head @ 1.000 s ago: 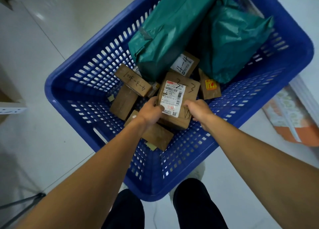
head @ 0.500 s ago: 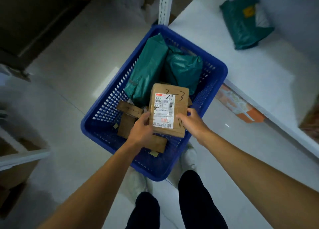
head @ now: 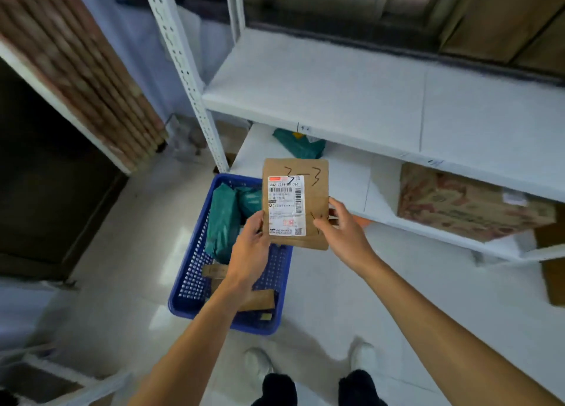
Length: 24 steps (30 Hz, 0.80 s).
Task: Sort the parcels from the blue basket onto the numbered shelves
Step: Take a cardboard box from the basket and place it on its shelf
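A brown cardboard parcel (head: 308, 173) with a white label and "3-3" handwritten on top is held up in front of me. My left hand (head: 250, 246) grips its lower left edge and my right hand (head: 342, 234) grips its lower right edge. Below it on the floor stands the blue basket (head: 189, 283), holding green bag parcels (head: 221, 219) and small brown boxes (head: 256, 301). White metal shelves (head: 336, 100) rise ahead and to the right, with small number marks on the front edge.
A green bag parcel (head: 301, 145) lies on the lower shelf board. A large printed carton (head: 464, 204) sits on that shelf to the right. A perforated upright post (head: 183, 69) stands left of the shelves. My shoes (head: 258, 366) are on the pale floor.
Both hands have lifted the "3-3" parcel out of the basket and up high. My view has risen from the basket to the shelves.
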Tool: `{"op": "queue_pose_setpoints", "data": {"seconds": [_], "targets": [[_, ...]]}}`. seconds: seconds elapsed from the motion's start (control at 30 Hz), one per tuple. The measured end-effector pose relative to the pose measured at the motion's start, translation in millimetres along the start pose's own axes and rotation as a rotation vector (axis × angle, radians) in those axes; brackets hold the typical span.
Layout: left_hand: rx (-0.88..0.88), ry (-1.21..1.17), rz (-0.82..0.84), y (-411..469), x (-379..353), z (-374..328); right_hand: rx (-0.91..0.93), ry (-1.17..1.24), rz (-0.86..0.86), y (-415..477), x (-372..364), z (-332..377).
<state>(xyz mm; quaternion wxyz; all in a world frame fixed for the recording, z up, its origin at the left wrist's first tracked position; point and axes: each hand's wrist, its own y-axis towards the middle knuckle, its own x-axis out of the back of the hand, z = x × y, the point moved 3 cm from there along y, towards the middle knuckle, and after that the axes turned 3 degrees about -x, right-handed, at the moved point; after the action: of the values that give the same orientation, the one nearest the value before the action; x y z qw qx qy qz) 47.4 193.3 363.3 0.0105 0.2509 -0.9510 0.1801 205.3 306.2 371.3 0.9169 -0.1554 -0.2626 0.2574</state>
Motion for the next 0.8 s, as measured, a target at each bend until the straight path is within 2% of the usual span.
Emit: {"op": "queue_pose_setpoints", "data": {"seconds": [0.4, 0.6, 0.8], "targets": [[-0.441, 0.044, 0.003, -82, -151, -212, 0.31, -0.049, -0.314, -114, 246, 94], [-0.553, 0.083, -0.005, -123, -222, -286, 0.433, -0.04, -0.388, -162, 348, 110], [-0.679, 0.162, -0.061, -159, -270, -338, 0.542, -0.02, -0.431, -205, 413, 110]]}}
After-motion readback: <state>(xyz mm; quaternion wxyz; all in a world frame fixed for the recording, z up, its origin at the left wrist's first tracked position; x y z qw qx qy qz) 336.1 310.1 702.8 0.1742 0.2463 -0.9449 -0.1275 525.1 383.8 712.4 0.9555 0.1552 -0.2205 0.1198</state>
